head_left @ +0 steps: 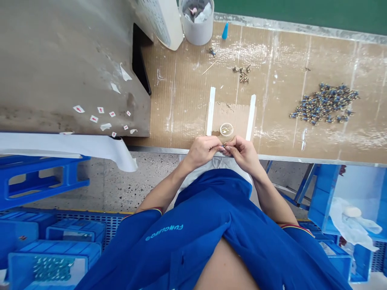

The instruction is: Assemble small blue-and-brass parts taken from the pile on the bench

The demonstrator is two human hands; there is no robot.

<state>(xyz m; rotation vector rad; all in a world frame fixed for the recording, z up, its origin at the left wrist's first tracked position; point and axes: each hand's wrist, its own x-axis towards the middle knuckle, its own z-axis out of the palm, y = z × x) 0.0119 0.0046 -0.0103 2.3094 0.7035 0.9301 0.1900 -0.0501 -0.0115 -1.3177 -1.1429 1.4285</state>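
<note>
My left hand (204,150) and my right hand (242,152) meet at the table's front edge. Thumbs and fingertips of both are pinched together on one small brass-coloured metal part (224,145), mostly covered by the fingers. Just beyond them a small round white-rimmed dish (226,129) sits on a cardboard piece (234,114) held down by two white tape strips. A few tiny metal bits (229,106) lie at the far side of that cardboard. To the right spreads a pile of small blue and brass parts (328,102).
Behind the cardboard lie a small cluster of metal parts (242,75), a thin wooden stick (209,67) and a blue conical tip (225,31). A white tub (198,30) and a white bottle (165,24) stand at the back. A grey metal surface (75,64) with stickers occupies the left.
</note>
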